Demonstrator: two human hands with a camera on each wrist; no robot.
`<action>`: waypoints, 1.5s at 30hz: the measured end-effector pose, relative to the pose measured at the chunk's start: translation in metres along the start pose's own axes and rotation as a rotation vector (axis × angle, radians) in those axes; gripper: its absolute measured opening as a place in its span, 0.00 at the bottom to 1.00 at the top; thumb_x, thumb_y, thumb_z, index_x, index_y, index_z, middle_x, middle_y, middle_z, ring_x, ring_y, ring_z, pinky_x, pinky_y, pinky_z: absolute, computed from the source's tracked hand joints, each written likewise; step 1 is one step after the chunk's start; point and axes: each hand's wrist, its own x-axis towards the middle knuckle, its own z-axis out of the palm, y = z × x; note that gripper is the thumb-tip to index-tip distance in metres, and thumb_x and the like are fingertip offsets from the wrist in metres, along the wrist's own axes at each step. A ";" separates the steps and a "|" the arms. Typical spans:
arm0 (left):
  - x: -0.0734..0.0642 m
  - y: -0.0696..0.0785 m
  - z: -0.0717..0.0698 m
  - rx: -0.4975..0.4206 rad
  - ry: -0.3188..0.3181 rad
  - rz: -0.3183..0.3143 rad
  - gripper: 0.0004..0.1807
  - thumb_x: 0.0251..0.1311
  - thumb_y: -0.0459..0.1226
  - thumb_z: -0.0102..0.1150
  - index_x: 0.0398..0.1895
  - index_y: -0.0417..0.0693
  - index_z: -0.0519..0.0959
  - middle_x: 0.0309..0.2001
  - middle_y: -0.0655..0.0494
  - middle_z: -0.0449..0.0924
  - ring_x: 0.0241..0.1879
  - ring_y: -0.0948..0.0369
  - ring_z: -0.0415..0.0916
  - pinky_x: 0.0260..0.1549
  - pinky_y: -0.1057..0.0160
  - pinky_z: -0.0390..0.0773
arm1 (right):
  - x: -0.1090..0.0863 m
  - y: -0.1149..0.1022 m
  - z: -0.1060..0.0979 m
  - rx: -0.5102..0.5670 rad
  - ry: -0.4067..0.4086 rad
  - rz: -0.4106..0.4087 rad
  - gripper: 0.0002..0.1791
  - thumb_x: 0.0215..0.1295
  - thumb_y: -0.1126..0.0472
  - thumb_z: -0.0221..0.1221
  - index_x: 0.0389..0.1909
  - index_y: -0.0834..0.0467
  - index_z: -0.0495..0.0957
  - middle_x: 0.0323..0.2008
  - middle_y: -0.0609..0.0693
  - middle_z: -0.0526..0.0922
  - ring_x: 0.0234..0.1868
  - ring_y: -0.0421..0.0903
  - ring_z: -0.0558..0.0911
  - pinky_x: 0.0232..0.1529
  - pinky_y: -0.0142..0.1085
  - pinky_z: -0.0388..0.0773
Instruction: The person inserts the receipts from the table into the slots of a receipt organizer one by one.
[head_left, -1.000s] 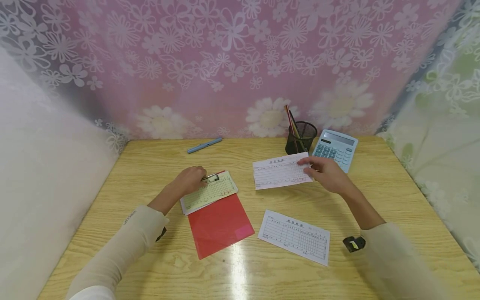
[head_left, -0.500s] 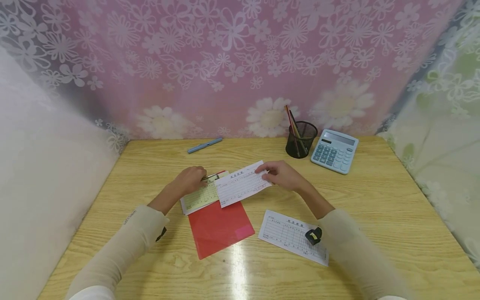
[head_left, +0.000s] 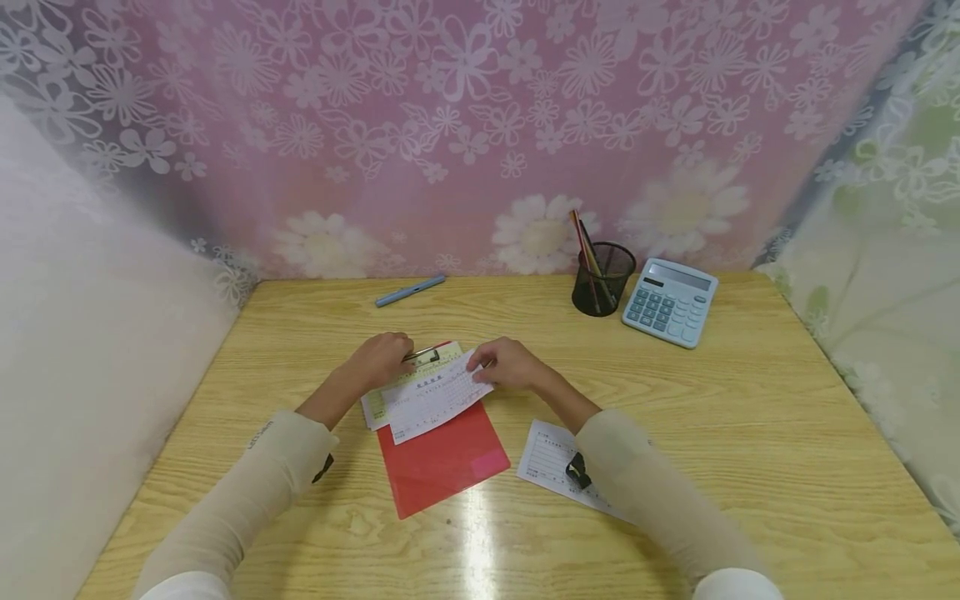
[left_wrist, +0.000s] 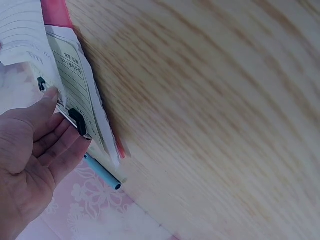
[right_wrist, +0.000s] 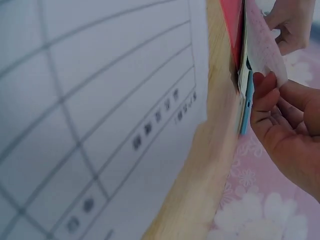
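My left hand point(head_left: 381, 360) pinches the metal clip point(left_wrist: 76, 121) of a red clipboard point(head_left: 442, 467), thumb above and fingers below in the left wrist view. Under the clip lies a pale yellow receipt form point(left_wrist: 75, 75) with white paper beneath it. Between thumb and fingers, my right hand point(head_left: 506, 364) pinches the right end of a white receipt form point(head_left: 431, 404). That form slants over the yellow one, its upper edge near the clip. In the right wrist view the held form point(right_wrist: 265, 50) is seen nearly edge-on, bent at the fingertips.
Another white receipt form point(head_left: 543, 467) lies on the wooden table point(head_left: 300, 517), partly covered by my right sleeve. At the back are a blue pen point(head_left: 410, 291), a black mesh pen holder point(head_left: 597, 292) with pencils, and a light blue calculator point(head_left: 670, 304).
My right hand has carried the white receipt form leftward from near the pen holder to over the clipboard. My left hand stays at the clip.
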 end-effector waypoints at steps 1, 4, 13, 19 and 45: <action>0.000 0.000 0.000 -0.001 0.001 0.001 0.12 0.58 0.38 0.64 0.24 0.43 0.72 0.24 0.56 0.69 0.25 0.61 0.60 0.28 0.62 0.62 | 0.001 -0.001 0.001 -0.001 -0.001 0.007 0.08 0.62 0.65 0.59 0.42 0.61 0.81 0.27 0.52 0.78 0.21 0.39 0.70 0.25 0.29 0.67; 0.000 0.000 0.000 0.005 0.002 0.005 0.12 0.58 0.38 0.64 0.23 0.44 0.71 0.24 0.56 0.68 0.25 0.61 0.60 0.28 0.63 0.62 | 0.005 -0.003 0.006 -0.005 -0.004 0.026 0.10 0.61 0.67 0.58 0.43 0.62 0.81 0.27 0.52 0.79 0.22 0.39 0.71 0.25 0.28 0.67; 0.000 0.000 -0.001 0.026 0.004 0.016 0.09 0.58 0.38 0.63 0.27 0.42 0.75 0.26 0.55 0.74 0.25 0.61 0.64 0.28 0.62 0.66 | 0.017 -0.009 0.024 -0.036 0.036 0.076 0.10 0.59 0.70 0.57 0.41 0.61 0.80 0.34 0.51 0.78 0.27 0.40 0.71 0.25 0.27 0.68; 0.000 0.005 -0.001 0.073 -0.039 0.000 0.09 0.61 0.38 0.61 0.34 0.40 0.78 0.33 0.51 0.78 0.33 0.58 0.74 0.36 0.58 0.76 | 0.020 -0.018 0.030 -0.136 0.064 0.082 0.09 0.60 0.71 0.56 0.41 0.62 0.79 0.28 0.50 0.75 0.28 0.41 0.70 0.27 0.27 0.68; -0.001 0.008 -0.002 0.147 -0.031 0.061 0.09 0.64 0.34 0.56 0.38 0.36 0.80 0.37 0.47 0.79 0.39 0.53 0.79 0.41 0.57 0.78 | 0.028 -0.027 0.038 -0.072 0.047 0.155 0.12 0.65 0.74 0.47 0.46 0.67 0.75 0.55 0.62 0.75 0.24 0.43 0.81 0.22 0.31 0.80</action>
